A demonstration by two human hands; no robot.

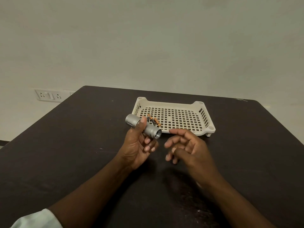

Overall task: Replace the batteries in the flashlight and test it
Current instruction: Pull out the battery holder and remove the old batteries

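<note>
Pale sleeve (37, 218) showing at lower left of the frame. Dark counter (65, 153) filling the lower half. Right hand (189, 147) hovering at centre, fingers loosely spread, grip wide and holding nothing. Left hand (138, 145) just left of it, grip wrapping a silver flashlight (143, 126), thumb lying on top; the flashlight's open end is facing lower right. Beyond the hands, batteries (153, 120) lying in the near-left corner of a cream perforated tray (205, 117). Wall socket (47, 95) sitting at far left.
</note>
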